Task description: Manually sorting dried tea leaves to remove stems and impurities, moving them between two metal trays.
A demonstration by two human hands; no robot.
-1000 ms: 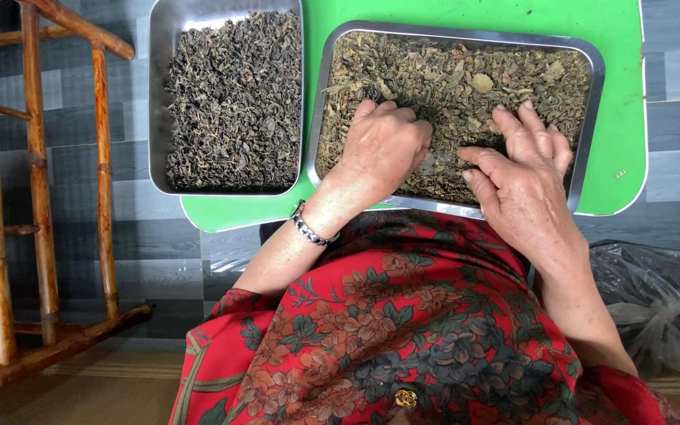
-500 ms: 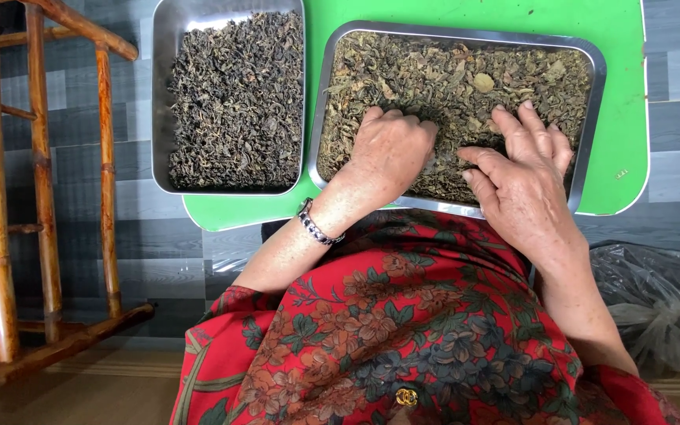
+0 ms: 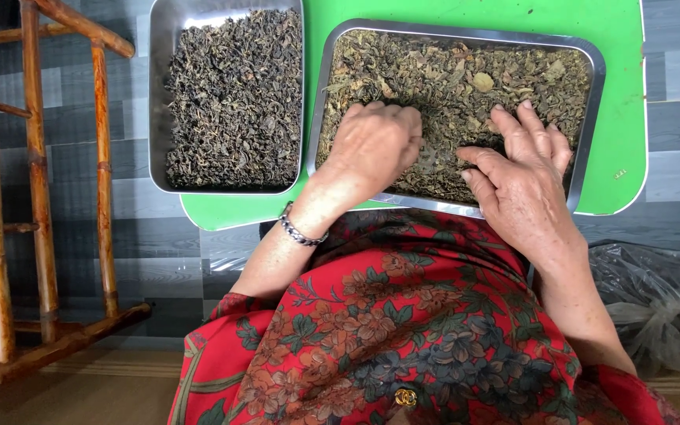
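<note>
The fingers of the left hand point(image 3: 375, 145) are curled under, knuckles up, pressing into the dried tea leaves point(image 3: 450, 86) in the right-hand steel tray point(image 3: 588, 118); whether they pinch any leaves beneath the palm cannot be told. The right hand point(image 3: 521, 177), just beside it, lies flat with its fingers spread loose on the leaves, grasping nothing, thumb toward the tray's near rim. The step in hand looks like sorting or raking through the leaves, and by my judgement the next move calls for a light sweep of the fingertips without pushing leaves over the low rim. This tray holds a paler, mixed heap with a few larger flat bits toward its far side. Left of this tray, close beside it, a second steel tray point(image 3: 159, 94) holds darker, more even leaves point(image 3: 234, 94). Both trays rest on a green desk point(image 3: 623, 94). Further left of the trays stands a bamboo frame point(image 3: 37, 181); right of the tray, lower down, lies a crumpled dark plastic bag point(image 3: 655, 303).
</note>
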